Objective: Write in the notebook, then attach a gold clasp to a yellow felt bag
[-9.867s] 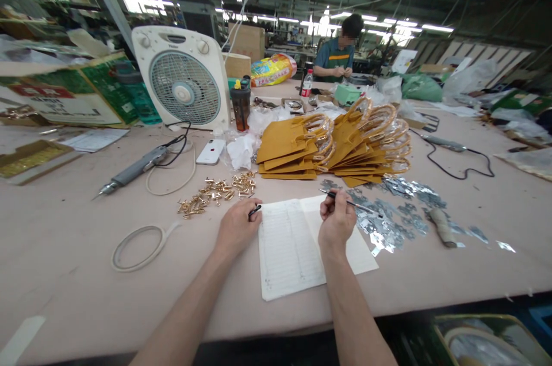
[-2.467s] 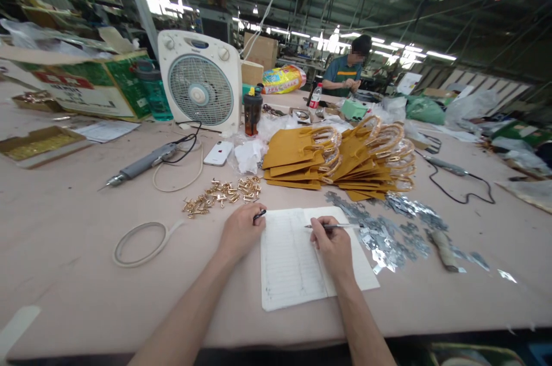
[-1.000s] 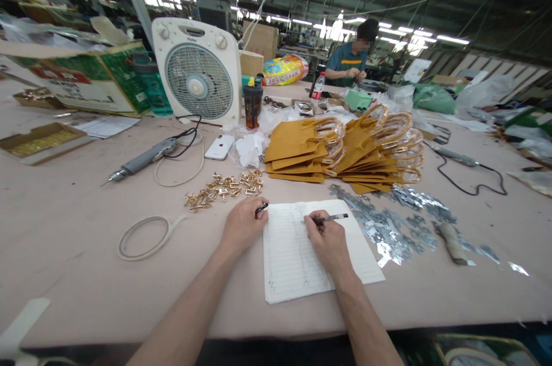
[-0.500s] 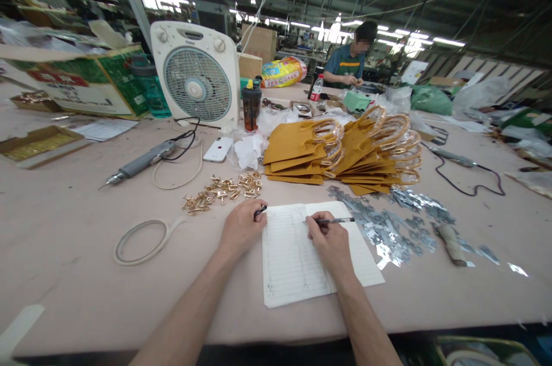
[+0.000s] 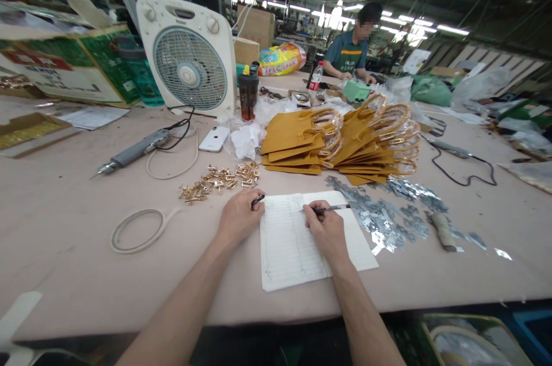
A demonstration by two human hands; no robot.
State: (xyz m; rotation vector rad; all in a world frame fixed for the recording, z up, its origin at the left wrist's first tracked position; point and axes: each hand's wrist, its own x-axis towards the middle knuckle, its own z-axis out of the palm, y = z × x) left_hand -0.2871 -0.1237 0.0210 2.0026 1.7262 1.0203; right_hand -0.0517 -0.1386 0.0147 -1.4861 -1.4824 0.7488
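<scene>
An open notebook [image 5: 293, 262] with lined pages lies on the table in front of me, faint writing on its left page. My right hand [image 5: 326, 232] is closed around a pen [image 5: 334, 208], whose tip is near the upper part of the page. At the notebook's left edge, my left hand [image 5: 239, 216] has its fingers curled on a black pen cap [image 5: 257, 201]. Small gold metal fittings [image 5: 219, 179] lie in a heap just beyond the left hand. To the right of the notebook spread many thin silver metal plates [image 5: 388, 219].
Mustard-yellow bag pieces with handles [image 5: 297, 138] are stacked beyond the notebook. A roll of tape [image 5: 138, 231], an electric screwdriver [image 5: 133, 153], a phone [image 5: 214, 139] and a box fan [image 5: 187, 61] stand or lie leftward. A second screwdriver [image 5: 451, 148] lies right. A co-worker [image 5: 349, 55] sits opposite.
The camera view has shifted a little, so the table things appear higher. Both hands keep their holds over the notebook. The co-worker's head and hands have moved.
</scene>
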